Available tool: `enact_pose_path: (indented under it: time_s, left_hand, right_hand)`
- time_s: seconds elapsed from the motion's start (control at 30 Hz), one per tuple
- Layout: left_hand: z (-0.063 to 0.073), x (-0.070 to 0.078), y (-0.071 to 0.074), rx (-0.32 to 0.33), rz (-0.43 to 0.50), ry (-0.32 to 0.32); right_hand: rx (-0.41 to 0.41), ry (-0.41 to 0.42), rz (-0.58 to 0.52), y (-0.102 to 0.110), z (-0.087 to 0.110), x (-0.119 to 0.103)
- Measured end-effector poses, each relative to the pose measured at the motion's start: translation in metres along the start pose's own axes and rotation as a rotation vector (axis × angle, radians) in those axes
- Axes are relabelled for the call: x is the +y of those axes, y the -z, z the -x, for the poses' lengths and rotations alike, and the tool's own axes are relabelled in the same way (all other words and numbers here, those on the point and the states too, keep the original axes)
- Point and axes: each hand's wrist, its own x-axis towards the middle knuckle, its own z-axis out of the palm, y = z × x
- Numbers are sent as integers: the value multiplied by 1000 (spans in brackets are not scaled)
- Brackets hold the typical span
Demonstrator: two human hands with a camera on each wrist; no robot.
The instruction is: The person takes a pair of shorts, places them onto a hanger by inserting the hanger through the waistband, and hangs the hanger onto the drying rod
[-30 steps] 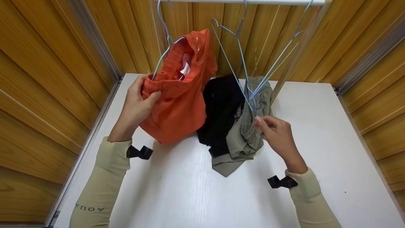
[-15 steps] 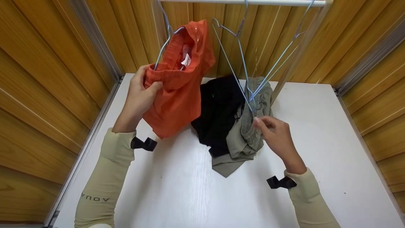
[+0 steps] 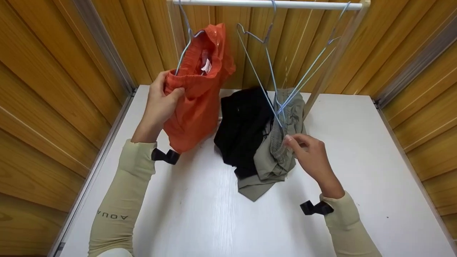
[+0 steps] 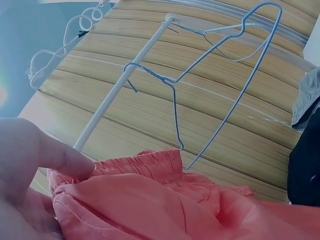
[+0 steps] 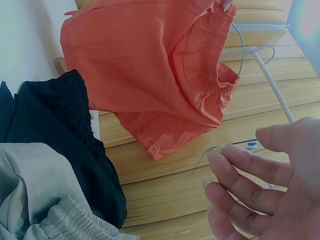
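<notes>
My left hand grips the elastic waistband of orange shorts, thumb outside. The shorts hang on a blue wire hanger, tilted, with the waist opening and a white label showing. In the left wrist view the thumb presses the waistband beside the orange cloth. My right hand hovers by the waistband of grey-green shorts. Its fingers are loosely bent and hold nothing; the right wrist view shows the thumb apart from the fingers. Black shorts lie against the grey-green pair.
A white rail runs across the back on wooden posts. From it hang a middle wire hanger and a right one, reaching down over the grey-green shorts. Wood-panel walls enclose the white tabletop.
My left hand and the orange shorts have moved up, and the shorts' hem has swung left, showing more of the black shorts. The right hand has stayed nearly still.
</notes>
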Motion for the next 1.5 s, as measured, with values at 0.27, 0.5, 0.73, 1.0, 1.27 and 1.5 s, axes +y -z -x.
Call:
enact_pose_path:
  time_s: [0.27,0.5,0.73,1.0,1.27,1.5]
  left_hand:
    - [-7,-5,-1,-9,-11,34]
    - [-8,-11,-1,-13,-66,50]
    - [-6,-15,1,-26,-242,-35]
    - [2,-19,-1,8,-480,-103]
    - [6,-18,-9,115,-597,-132]
    - [20,-21,-23,223,-523,-524]
  right_hand:
    - [-19,-16,-7,-2,0,1]
    - [-25,-30,0,-2,2,1]
    - [-11,-13,15,-1,0,1]
    - [-20,-9,19,0,-1,1]
    - [-32,-4,-11,1,-2,0]
    - [-43,-12,-3,1,-3,1]
